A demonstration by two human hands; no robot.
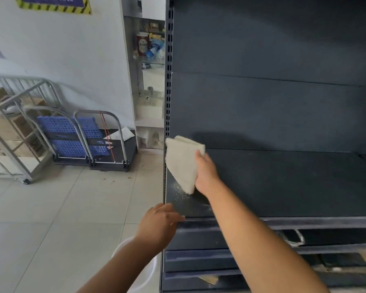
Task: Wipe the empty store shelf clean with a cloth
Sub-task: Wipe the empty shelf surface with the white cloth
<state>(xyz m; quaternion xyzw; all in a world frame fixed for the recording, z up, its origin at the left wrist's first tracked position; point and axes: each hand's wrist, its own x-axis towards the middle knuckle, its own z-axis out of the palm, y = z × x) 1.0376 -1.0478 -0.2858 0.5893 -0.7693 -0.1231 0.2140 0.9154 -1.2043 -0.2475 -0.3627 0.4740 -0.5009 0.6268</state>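
Right hand (206, 176) grasps folded cloth (182, 163) at shelf (283, 182) left end, crumbs (179, 192) just below-left of cloth tip; left hand (160, 224), open, rests on front corner, nearer the debris

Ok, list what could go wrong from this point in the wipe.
1. The cloth in the right hand may sweep the crumbs off the shelf edge onto the floor.
2. The left hand, cupped at the shelf's corner, may miss some.
3. Crumbs could drop onto the lower shelves.
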